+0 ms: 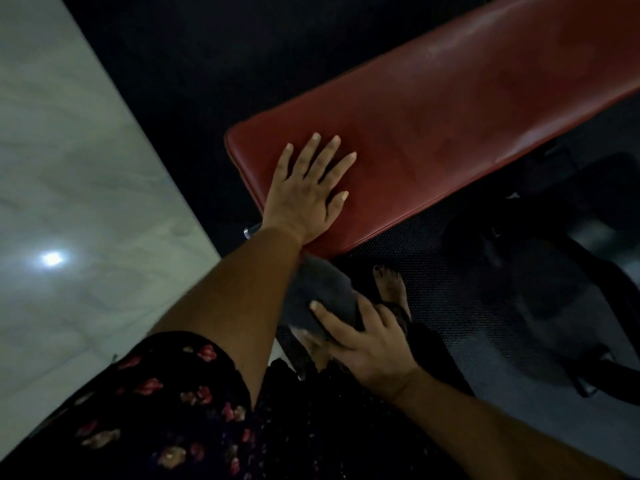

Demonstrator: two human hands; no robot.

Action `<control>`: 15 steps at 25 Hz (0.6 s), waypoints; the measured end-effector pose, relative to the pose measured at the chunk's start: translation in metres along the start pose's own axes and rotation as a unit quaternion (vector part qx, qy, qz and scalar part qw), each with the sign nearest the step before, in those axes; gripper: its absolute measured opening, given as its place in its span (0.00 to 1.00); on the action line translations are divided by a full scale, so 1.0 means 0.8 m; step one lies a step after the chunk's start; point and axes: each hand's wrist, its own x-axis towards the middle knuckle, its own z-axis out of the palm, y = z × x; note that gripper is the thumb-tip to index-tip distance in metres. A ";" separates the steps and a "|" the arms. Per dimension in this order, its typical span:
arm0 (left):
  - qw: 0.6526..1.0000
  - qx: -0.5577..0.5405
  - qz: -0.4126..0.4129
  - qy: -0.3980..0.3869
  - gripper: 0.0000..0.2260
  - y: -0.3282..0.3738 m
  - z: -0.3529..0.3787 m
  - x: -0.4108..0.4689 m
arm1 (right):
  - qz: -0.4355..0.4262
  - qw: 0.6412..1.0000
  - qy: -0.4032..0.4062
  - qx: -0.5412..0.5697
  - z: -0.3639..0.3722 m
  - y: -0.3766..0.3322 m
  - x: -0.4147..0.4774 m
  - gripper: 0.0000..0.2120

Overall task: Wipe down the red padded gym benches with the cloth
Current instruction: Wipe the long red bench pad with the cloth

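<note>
Low in the frame's centre, the right hand (367, 344) has its grip on the dark cloth (325, 296), held below the bench. Above it, the left hand (308, 188) lies released, flat on the red padded bench (450, 116). Best wipe in long strokes along the pad's long axis, lower left to upper right.

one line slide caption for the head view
Left hand flat on red bench; right hand holds grey cloth.

Left hand (306, 192) is flat, palm down, fingers straight and spread, arm stretched forward from the lower left. Right hand (363, 336) sits lower and closer in, fingers curled, thumb sticking out left, forearm coming from bottom right.
</note>
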 end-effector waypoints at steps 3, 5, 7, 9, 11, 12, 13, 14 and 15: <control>1.000 0.002 -0.006 -0.016 0.27 0.003 -0.004 0.000 | -0.189 0.979 -0.028 -0.076 -0.004 0.059 0.031 0.18; 1.000 -0.006 -0.004 -0.018 0.27 0.003 -0.004 0.000 | -0.213 0.968 -0.050 -0.119 -0.010 0.088 0.055 0.17; 1.000 0.003 -0.005 -0.006 0.27 0.001 -0.004 -0.001 | -0.318 0.925 -0.085 -0.190 -0.022 0.107 0.079 0.20; 1.000 0.012 -0.002 0.000 0.27 0.002 -0.003 0.003 | -0.404 0.875 -0.123 -0.234 -0.035 0.127 0.099 0.21; 1.000 0.023 -0.001 0.008 0.28 0.001 0.004 0.003 | -0.435 0.855 -0.161 -0.233 -0.048 0.135 0.115 0.22; 0.999 0.026 -0.004 0.020 0.28 0.001 0.008 0.002 | -0.465 0.833 -0.176 -0.244 -0.051 0.133 0.121 0.20; 0.999 0.019 -0.006 0.039 0.27 0.002 0.011 0.001 | -0.496 0.809 -0.187 -0.255 -0.054 0.130 0.127 0.18; 0.998 0.007 -0.007 0.061 0.27 0.004 0.013 0.001 | -0.520 0.790 -0.207 -0.250 -0.059 0.127 0.132 0.17; 0.997 -0.001 -0.008 0.082 0.26 0.007 0.014 0.002 | -0.525 0.787 -0.233 -0.225 -0.065 0.126 0.137 0.17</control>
